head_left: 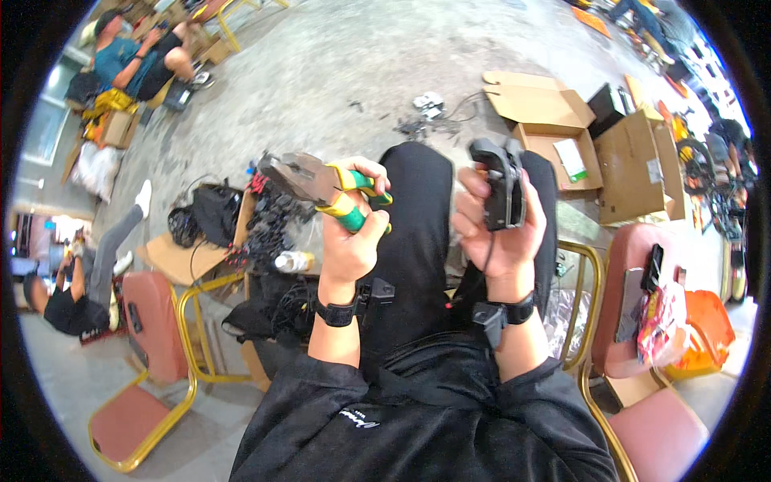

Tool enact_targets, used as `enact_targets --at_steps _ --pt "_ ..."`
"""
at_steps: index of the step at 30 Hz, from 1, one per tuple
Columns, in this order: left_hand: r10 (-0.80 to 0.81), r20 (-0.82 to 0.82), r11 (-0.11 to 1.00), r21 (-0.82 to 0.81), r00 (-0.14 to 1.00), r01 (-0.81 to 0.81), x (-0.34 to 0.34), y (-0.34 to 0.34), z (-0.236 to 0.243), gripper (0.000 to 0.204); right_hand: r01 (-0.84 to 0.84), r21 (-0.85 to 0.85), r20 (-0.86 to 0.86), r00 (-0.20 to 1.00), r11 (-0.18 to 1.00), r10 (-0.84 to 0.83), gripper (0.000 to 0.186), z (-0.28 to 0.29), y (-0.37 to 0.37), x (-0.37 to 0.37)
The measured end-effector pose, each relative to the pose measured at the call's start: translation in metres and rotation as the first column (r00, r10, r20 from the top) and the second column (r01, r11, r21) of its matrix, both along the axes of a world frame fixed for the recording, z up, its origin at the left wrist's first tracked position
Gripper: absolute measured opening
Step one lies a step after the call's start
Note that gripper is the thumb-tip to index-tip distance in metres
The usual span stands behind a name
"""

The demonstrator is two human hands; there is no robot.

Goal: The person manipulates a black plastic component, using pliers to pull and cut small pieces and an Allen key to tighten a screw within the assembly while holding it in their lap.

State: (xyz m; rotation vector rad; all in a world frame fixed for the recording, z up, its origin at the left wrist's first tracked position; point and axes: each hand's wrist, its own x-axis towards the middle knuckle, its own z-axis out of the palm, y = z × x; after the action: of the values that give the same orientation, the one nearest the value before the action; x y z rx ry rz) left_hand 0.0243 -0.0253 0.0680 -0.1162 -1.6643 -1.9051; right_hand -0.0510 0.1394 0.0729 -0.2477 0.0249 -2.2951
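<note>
Head view: above black cloth trousers (414,213), pliers (323,185) are gripped by the left hand (351,251), the curved green-and-yellow handles spread within its grasp; the thick, wedge-shaped head looks like dull, scuffed metal. By the right hand (516,249), a blocky dark plastic gadget (504,191) is held between fingers and thumb, a thin black cable (488,255) trailing below. Farther out, padded pinkish chairs (151,321) are framed in gold-coloured tubing; beyond, an open cardboard box (534,98) is set on blotchy grey concrete (321,88).
</note>
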Motion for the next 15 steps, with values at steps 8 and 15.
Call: enact_targets --at_steps 8,15 --pt "0.272 0.039 0.900 -0.363 0.961 -0.240 -0.028 0.036 -0.039 0.025 0.180 0.055 -0.022 0.984 0.982 -0.179 0.042 0.004 -0.004 0.006" --pt "0.314 -0.079 0.807 -0.502 0.946 -0.310 -0.017 0.055 -0.035 0.036 0.290 0.351 -0.004 0.951 0.890 -0.309 0.038 -0.009 0.002 0.033"
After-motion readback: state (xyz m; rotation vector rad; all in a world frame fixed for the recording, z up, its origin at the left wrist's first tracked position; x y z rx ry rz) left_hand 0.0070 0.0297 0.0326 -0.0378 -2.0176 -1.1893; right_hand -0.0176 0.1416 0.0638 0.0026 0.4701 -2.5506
